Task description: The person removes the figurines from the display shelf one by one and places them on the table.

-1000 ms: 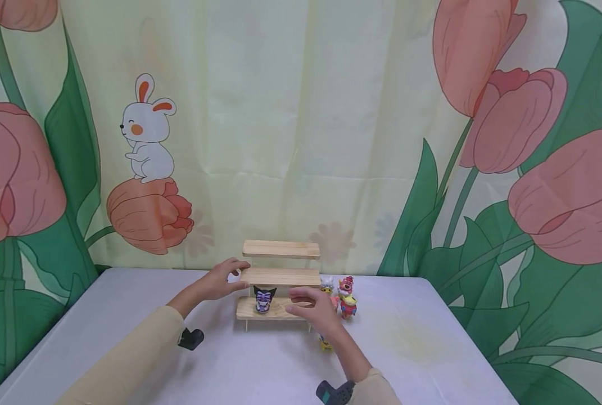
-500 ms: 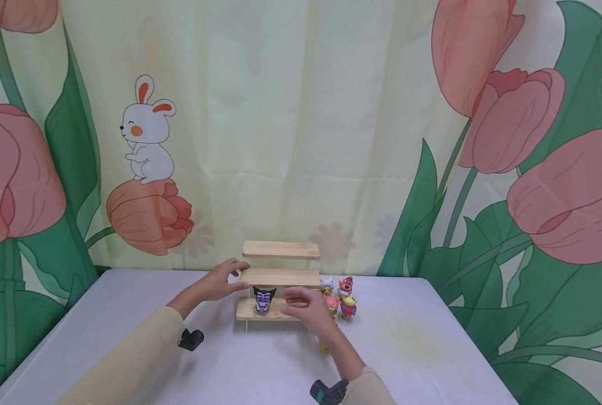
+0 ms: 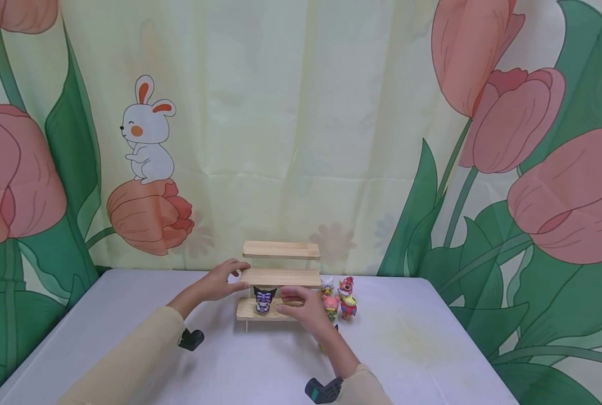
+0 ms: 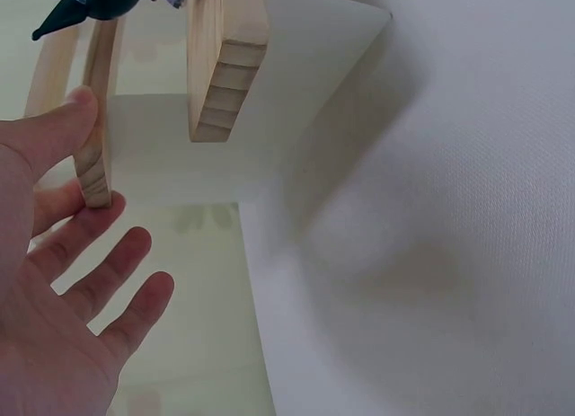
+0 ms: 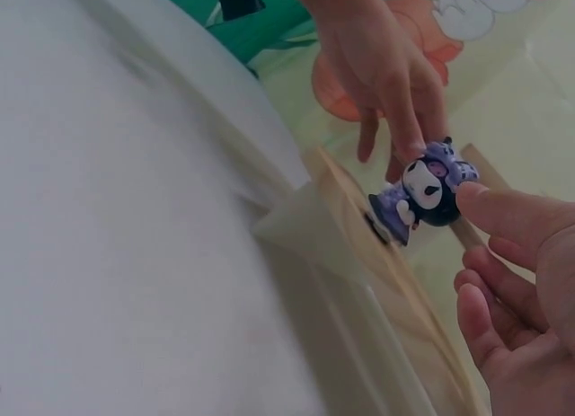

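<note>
A three-tier wooden display shelf (image 3: 280, 277) stands on the table, its boards stepped like stairs. My left hand (image 3: 221, 282) pinches the left end of the middle board (image 4: 97, 119) between thumb and index finger; the other fingers spread below in the left wrist view. On the lowest board sits a purple and black figurine (image 3: 263, 300) with pointed black ears, upright. My right hand (image 3: 308, 309) hovers over the right part of that board, thumb and fingers apart and curved, holding nothing. In the right wrist view its thumb tip overlaps the figurine's head (image 5: 440, 178).
Several small figurines stand to the right of the shelf, among them a pink one (image 3: 331, 305) and a red and blue one (image 3: 348, 307). Another, yellow one is mostly hidden behind my right wrist. A white cloth covers the table (image 3: 407, 349); a tulip-print curtain (image 3: 301, 140) hangs behind.
My right hand has moved a little left along the lowest board towards the purple figurine, uncovering the pink figurine. The left hand and the shelf have stayed put.
</note>
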Demonstrator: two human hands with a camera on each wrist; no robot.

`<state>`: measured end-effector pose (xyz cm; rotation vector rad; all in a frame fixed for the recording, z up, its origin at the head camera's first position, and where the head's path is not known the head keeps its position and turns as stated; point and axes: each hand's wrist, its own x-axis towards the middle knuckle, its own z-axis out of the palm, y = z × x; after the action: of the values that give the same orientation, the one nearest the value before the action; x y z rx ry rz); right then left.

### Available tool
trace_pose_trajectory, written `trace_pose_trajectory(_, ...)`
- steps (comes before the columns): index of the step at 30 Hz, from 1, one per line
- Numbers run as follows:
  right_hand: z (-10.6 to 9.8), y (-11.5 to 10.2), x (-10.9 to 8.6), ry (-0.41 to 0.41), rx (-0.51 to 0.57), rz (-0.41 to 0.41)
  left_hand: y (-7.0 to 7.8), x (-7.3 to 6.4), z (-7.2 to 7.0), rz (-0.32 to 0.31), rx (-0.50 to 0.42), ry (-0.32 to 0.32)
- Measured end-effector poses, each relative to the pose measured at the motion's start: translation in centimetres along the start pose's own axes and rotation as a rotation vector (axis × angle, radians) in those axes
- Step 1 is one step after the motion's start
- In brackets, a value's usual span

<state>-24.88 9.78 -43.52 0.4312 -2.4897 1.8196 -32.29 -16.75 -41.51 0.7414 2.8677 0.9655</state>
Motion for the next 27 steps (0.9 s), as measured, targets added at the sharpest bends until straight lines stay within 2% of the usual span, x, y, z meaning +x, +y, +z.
trace_pose_trajectory(10,0.6,0.0,0.5,-0.013,-0.039,0.013,0.0,0.0,0.0,-0.004,-0.009,0.0)
trace_pose_trajectory(27,1.8,-0.3,0.9,-0.017,-0.016,0.035,0.2,-0.2,-0.2,0.02,-0.015,-0.002)
